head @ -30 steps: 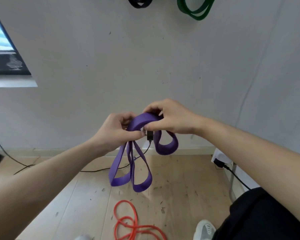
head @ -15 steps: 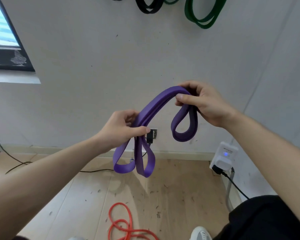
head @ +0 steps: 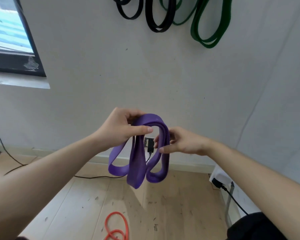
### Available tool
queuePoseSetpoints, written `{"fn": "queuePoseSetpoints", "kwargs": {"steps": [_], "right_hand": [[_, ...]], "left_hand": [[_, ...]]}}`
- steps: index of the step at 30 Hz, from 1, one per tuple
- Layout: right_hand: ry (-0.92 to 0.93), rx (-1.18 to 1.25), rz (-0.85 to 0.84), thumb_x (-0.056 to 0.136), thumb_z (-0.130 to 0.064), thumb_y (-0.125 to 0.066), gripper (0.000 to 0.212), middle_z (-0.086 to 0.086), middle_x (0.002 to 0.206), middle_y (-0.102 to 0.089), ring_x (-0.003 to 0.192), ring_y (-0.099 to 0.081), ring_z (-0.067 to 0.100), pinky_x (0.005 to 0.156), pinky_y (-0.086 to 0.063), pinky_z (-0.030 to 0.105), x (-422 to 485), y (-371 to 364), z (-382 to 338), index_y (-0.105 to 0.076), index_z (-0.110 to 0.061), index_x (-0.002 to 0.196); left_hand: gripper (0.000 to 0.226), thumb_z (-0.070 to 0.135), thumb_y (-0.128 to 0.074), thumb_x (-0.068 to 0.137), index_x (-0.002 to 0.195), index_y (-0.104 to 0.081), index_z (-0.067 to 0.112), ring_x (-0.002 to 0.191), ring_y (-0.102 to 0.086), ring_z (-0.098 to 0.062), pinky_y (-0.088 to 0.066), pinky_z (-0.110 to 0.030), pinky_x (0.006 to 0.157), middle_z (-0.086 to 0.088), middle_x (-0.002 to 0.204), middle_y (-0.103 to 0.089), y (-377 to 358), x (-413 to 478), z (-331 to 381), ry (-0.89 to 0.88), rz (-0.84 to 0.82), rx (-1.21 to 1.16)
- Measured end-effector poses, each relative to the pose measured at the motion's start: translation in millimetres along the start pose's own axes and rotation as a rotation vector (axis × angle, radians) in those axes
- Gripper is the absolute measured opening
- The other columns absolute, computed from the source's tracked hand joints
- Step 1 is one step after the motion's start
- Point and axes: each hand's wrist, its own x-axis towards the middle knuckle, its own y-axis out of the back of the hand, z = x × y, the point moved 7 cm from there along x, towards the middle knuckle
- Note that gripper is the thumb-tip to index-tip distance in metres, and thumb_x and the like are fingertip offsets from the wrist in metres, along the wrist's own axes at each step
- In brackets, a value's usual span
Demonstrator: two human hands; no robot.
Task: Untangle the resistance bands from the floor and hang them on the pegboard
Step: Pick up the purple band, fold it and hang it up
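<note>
Left hand (head: 116, 129) and right hand (head: 184, 142) bare; forearms (head: 50, 179) bare too; plain black garment (head: 256, 227) at lower right.

Purple band (head: 142, 163), looped, mid-air

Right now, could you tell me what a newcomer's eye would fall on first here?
The purple resistance band, folded into hanging loops, sits mid-frame before the wall: the left hand grips its top and the right hand pinches its right side. Above, black bands and green bands hang on the wall; an orange band lies on the wooden floor below.
</note>
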Motion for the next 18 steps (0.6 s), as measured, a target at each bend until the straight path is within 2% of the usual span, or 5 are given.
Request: {"fn": "queuePoseSetpoints", "kwargs": {"steps": [5,8,10,14,18], "right_hand": [[0.181,0.230,0.159,0.080,-0.016,-0.079,0.050,0.011,0.121,-0.068,0.113,-0.067,0.025,0.099,-0.054,0.045,5,-4,-39,-0.061,-0.016,0.126],[0.314,0.233,0.335,0.081,-0.014,-0.079,0.053,0.006,0.116,-0.069,0.107,-0.069,0.022,0.097,-0.054,0.038,0,9,-72,-0.059,-0.029,0.128],[0.381,0.143,0.440,0.086,-0.013,-0.076,0.050,0.002,0.113,-0.070,0.104,-0.068,0.018,0.094,-0.055,0.036,-2,16,-96,-0.058,-0.028,0.130],[0.518,0.118,0.521,0.091,-0.009,-0.070,0.035,0.002,0.107,-0.073,0.099,-0.069,0.020,0.089,-0.057,0.035,-3,25,-143,-0.063,-0.019,0.124],[0.561,0.053,0.538,0.091,-0.019,-0.070,0.031,-0.005,0.103,-0.073,0.096,-0.069,0.016,0.084,-0.058,0.032,1,47,-189,-0.064,-0.027,0.121]], "left_hand": [[0.024,0.006,-0.081,0.081,0.104,-0.076,0.012,0.078,-0.072,-0.007,-0.054,-0.018,0.074,0.000,0.086,-0.079,19,-3,20,-0.061,0.026,-0.040],[0.026,0.010,-0.081,0.081,0.107,-0.076,0.010,0.083,-0.072,-0.013,-0.058,-0.024,0.079,-0.006,0.092,-0.079,36,-3,33,-0.100,0.083,-0.050],[0.027,0.011,-0.081,0.081,0.108,-0.076,0.010,0.087,-0.073,-0.016,-0.059,-0.028,0.083,-0.008,0.095,-0.079,46,-1,42,-0.122,0.117,-0.081],[0.026,0.001,-0.077,0.084,0.109,-0.075,0.009,0.089,-0.074,-0.015,-0.056,-0.021,0.079,-0.007,0.096,-0.079,64,7,66,-0.158,0.203,-0.215],[0.027,0.006,-0.077,0.086,0.112,-0.074,0.012,0.092,-0.075,-0.020,-0.057,-0.027,0.083,-0.009,0.099,-0.079,83,21,94,-0.194,0.261,-0.275]]}}
